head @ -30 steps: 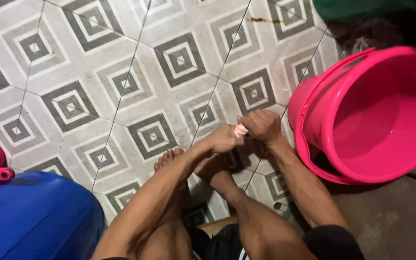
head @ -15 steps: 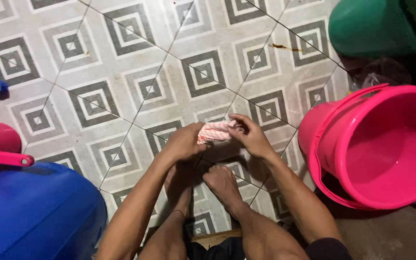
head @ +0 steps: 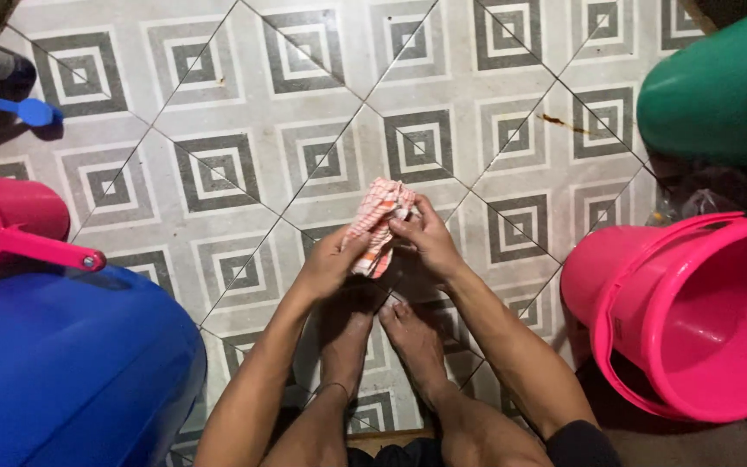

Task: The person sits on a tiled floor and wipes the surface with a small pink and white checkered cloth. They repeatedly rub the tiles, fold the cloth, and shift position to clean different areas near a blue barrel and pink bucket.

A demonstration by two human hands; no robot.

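A small orange-and-white checked cloth (head: pixel 375 218) is bunched between both hands over the patterned tile floor (head: pixel 252 104). My left hand (head: pixel 332 262) grips its lower left part from below. My right hand (head: pixel 428 239) pinches its right side with the fingers. Both hands hover just above my bare feet (head: pixel 382 333), which rest on the tiles.
A pink bucket (head: pixel 693 316) stands at the right, with a green bucket (head: pixel 719 86) behind it. A big blue drum (head: pixel 62 372) fills the lower left, a pink dipper (head: pixel 10 229) resting on it. A blue-handled tool (head: pixel 10 105) lies at the far left.
Both hands with the cloth have shifted left, away from the pink bucket. The cloth, tightly wrung before, now shows more of its checked surface above the fingers.
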